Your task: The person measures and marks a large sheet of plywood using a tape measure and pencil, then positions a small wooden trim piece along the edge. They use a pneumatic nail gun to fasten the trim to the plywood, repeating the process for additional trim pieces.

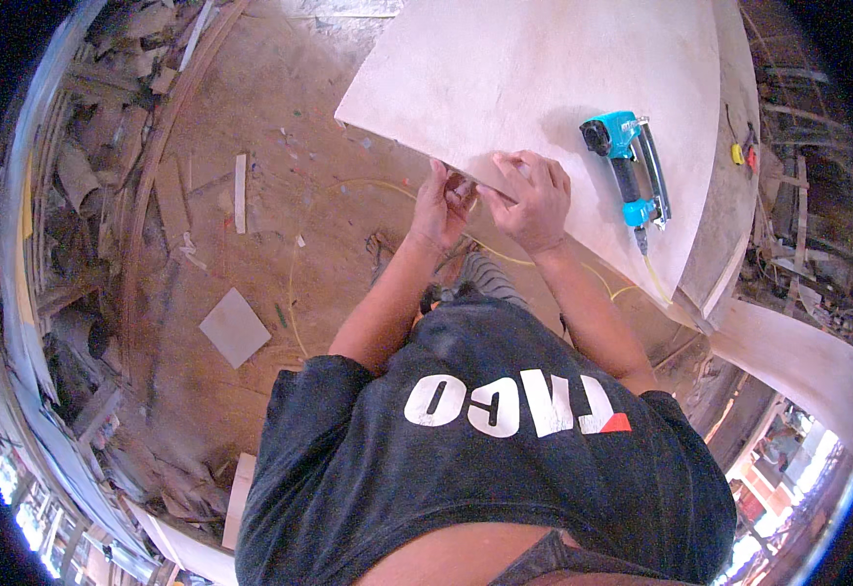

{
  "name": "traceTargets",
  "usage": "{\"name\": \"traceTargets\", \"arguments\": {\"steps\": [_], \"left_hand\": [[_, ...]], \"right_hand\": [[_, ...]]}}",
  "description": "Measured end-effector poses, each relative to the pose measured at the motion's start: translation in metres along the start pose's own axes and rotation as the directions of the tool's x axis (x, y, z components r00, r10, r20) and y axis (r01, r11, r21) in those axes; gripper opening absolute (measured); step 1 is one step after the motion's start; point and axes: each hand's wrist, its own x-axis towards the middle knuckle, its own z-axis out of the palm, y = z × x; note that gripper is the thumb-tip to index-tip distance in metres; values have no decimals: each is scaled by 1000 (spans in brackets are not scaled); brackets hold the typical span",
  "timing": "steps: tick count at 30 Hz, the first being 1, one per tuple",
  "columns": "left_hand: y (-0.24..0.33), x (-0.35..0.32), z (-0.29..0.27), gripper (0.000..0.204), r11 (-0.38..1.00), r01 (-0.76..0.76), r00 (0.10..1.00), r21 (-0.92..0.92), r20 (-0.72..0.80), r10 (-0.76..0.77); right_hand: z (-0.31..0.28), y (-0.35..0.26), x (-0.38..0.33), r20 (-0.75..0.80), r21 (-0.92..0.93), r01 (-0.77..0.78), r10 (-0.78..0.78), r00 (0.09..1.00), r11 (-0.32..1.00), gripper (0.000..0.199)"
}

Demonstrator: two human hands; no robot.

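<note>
Both my hands meet at the near edge of a large pale plywood sheet (544,59). My left hand (438,207) is curled just below that edge with its thumb pointing up; what its fingers hold is too small to make out. Beside it, my right hand (536,200) is closed on a small flat brown piece (497,182), tilted against the sheet's edge. To the right, on top of the sheet, lies a teal and black air stapler (626,161). A thin yellow air hose (653,276) runs from its handle down over the edge.
The hose loops across the brown floor (339,254) at my left. On that floor lie a square pale board offcut (235,327) and a narrow wood strip (241,193). Scrap wood is heaped along the far left. A small yellow tool (736,153) rests at the right edge of the worktop.
</note>
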Motion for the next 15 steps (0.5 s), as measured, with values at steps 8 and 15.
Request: {"name": "traceTargets", "arguments": {"steps": [8,15], "left_hand": [[1,-2,-6,41,997,-12,996,77,-86,18],[10,-17,23,47,978,-56,966,203,-236,104]], "right_hand": [[-1,-2,-2,1,24,-8,8,1000,1000,50],[-5,5,-1,117,118,-65,51,992,991,58]]}}
